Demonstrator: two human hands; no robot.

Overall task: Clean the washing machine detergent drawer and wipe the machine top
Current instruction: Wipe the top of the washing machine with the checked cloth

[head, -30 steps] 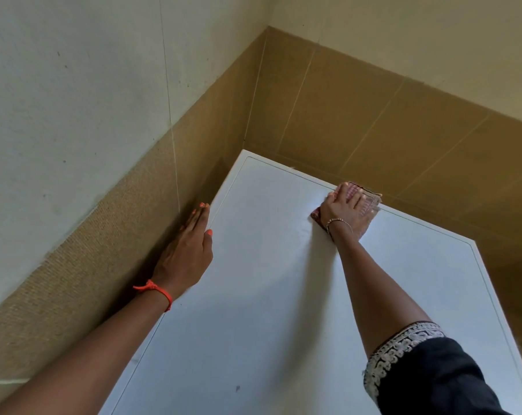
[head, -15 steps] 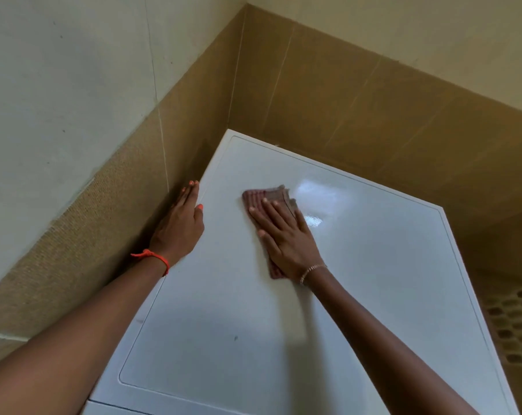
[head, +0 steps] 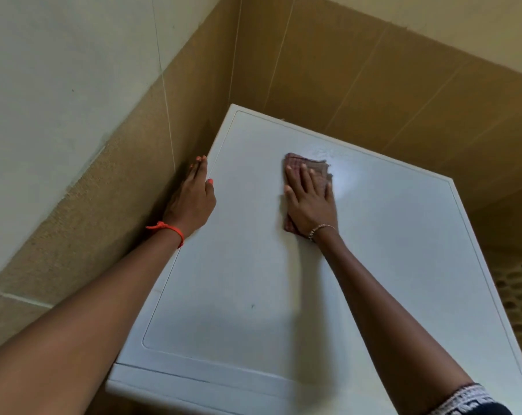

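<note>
The white washing machine top (head: 373,265) fills the middle of the view. A folded reddish-brown cloth (head: 313,166) lies on its far middle part. My right hand (head: 310,202) presses flat on the cloth with straight, spread fingers. My left hand (head: 193,202) rests with straight fingers on the top's left edge, against the wall. A wet sheen shows on the surface right of the cloth. The detergent drawer is not in view.
The machine stands in a corner: brown wall tiles (head: 373,85) run close behind it and along its left side. A perforated basket or mat (head: 520,295) shows low at the right, beyond the machine's right edge. A small dark speck (head: 252,306) sits on the top.
My right hand has swept the cloth from the back right edge to the left and now sits a little farther back and right again. The left hand has stayed on the left edge.
</note>
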